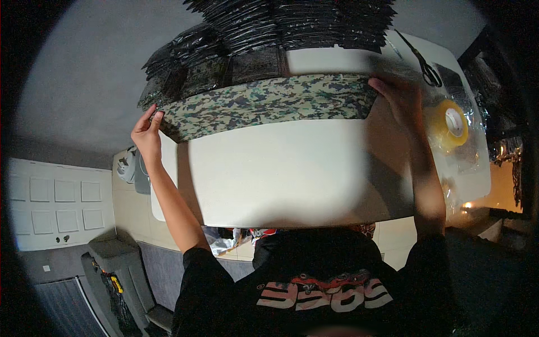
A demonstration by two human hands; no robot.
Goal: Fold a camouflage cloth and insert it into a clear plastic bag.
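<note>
A long strip of camouflage-patterned material (269,101), green, tan and black, stretches across the far part of the white table (281,168). My left hand (148,129) pinches its left end between thumb and fingers. At the other end my right hand (400,98) has its thumb on the strip's upper right corner; the fingers are in shadow and partly hidden, but the hand is closed on that end. The strip hangs or lies taut between both hands; whether its middle touches the table I cannot tell.
Stacks of shiny black plastic packets (281,25) line the table's far edge. On the right lie black-handled scissors (424,64), a roll of clear yellowish tape (449,124) and crinkled clear plastic (474,151). A grey sofa (126,269) stands at the lower left, near a white door (64,196).
</note>
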